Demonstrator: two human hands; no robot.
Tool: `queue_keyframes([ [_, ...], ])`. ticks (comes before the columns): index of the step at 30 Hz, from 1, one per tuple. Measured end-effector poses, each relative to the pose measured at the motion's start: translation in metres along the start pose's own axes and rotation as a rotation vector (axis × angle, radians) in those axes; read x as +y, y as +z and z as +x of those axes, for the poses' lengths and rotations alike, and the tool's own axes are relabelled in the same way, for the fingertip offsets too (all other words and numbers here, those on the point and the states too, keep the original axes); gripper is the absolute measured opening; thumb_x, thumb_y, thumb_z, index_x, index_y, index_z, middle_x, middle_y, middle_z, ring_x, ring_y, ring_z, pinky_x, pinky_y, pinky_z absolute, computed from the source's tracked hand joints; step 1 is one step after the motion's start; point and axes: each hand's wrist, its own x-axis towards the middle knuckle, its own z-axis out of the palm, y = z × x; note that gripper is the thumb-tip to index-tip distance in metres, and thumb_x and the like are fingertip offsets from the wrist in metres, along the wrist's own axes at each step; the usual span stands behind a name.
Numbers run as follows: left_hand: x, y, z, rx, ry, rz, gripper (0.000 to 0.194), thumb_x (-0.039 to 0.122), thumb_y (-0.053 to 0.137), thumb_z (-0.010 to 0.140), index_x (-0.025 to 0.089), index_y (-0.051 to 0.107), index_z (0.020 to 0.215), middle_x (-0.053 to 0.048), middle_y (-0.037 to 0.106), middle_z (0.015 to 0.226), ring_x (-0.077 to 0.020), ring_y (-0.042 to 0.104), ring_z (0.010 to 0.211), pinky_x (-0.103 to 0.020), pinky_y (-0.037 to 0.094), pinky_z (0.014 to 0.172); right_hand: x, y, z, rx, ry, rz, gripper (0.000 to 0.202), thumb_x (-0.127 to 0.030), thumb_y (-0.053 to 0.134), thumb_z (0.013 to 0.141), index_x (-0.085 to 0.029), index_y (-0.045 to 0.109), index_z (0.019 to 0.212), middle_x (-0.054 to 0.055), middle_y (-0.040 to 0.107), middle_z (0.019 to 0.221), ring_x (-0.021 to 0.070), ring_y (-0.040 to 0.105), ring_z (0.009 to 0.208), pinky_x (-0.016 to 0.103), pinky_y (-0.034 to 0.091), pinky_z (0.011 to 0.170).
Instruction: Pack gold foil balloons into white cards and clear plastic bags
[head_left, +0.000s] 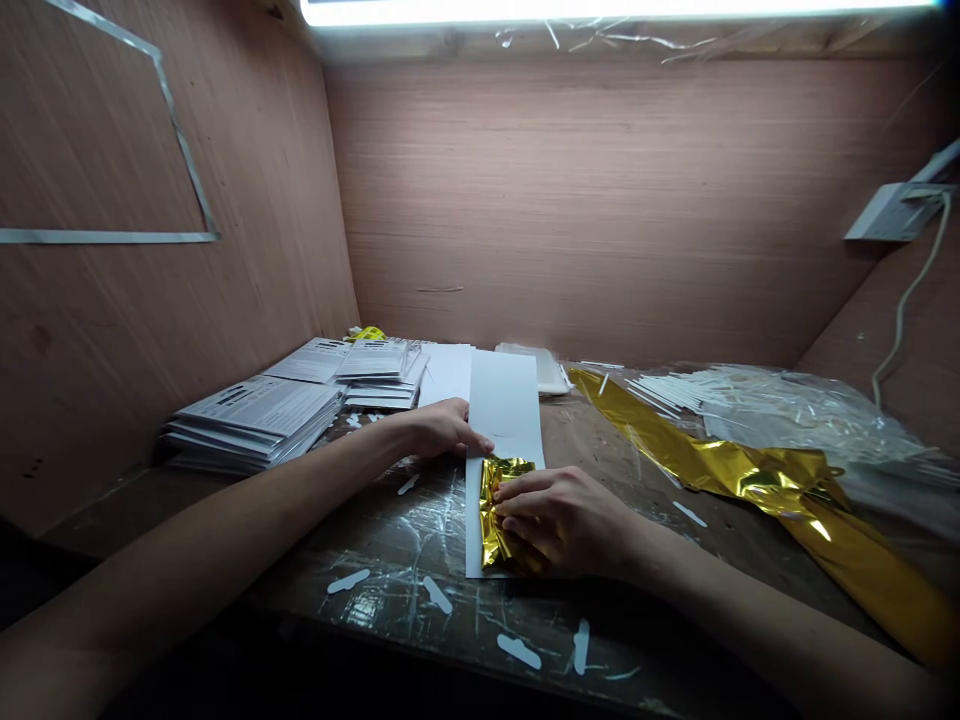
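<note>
A long white card sheet (pixel 504 400) lies on the tabletop in front of me, its long side pointing away. My left hand (pixel 448 428) grips the card's left edge, with the thumb on top and the other fingers partly hidden. Near the card's front end rests a crinkled gold foil packet (pixel 491 530). Over that packet my right hand (pixel 559 520) is closed, its bent fingers pressing into the foil. The packet's right part is hidden under that hand.
Stacks of printed white cards (pixel 255 405) stand at left. A long gold foil strip (pixel 750 475) and a clear plastic bag with thin white sticks (pixel 795 405) lie at right. Several small white cut-outs (pixel 519 652) are scattered about. A wooden wall (pixel 570 210) rises behind.
</note>
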Motion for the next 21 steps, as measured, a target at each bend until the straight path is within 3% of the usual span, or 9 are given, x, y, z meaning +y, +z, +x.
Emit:
queue_keyframes([
  [5,0.002,0.002,-0.003,0.015,-0.011,0.035,0.033,0.026,0.091,0.059,0.016,0.078,0.088,-0.009,0.077,0.099,-0.0205,0.070,0.091,-0.028,0.054,0.075,0.003,0.008,-0.004,0.012,-0.090,-0.077,0.025,-0.017,0.053,0.099,-0.020,0.077,0.103,0.004,0.079,0.110,0.0175,0.075,0.101,0.031,0.060,0.098],
  [11,-0.006,0.001,0.009,0.195,0.224,-0.015,0.035,0.021,0.092,0.057,0.011,0.076,0.086,-0.009,0.077,0.089,-0.0184,0.070,0.077,-0.031,0.056,0.075,0.004,0.007,-0.007,-0.001,-0.084,-0.130,0.023,-0.020,0.054,0.098,-0.020,0.076,0.107,0.006,0.077,0.114,0.0181,0.074,0.097,0.033,0.062,0.090],
  [13,-0.007,0.000,0.011,0.218,0.243,-0.028,0.036,0.018,0.092,0.055,0.011,0.075,0.086,-0.008,0.077,0.086,-0.0179,0.070,0.075,-0.032,0.057,0.075,0.003,0.004,-0.006,-0.014,-0.079,-0.113,0.022,-0.022,0.055,0.098,-0.020,0.076,0.106,0.006,0.077,0.112,0.0182,0.074,0.095,0.032,0.061,0.087],
  [21,0.001,-0.005,0.005,0.173,0.261,0.039,0.042,0.012,0.092,0.046,0.009,0.076,0.084,-0.008,0.076,0.086,-0.0198,0.070,0.079,-0.034,0.057,0.080,0.002,0.003,-0.007,-0.011,-0.079,-0.089,0.035,-0.050,0.064,0.094,-0.018,0.076,0.104,0.009,0.076,0.110,0.0206,0.074,0.092,0.033,0.060,0.083],
])
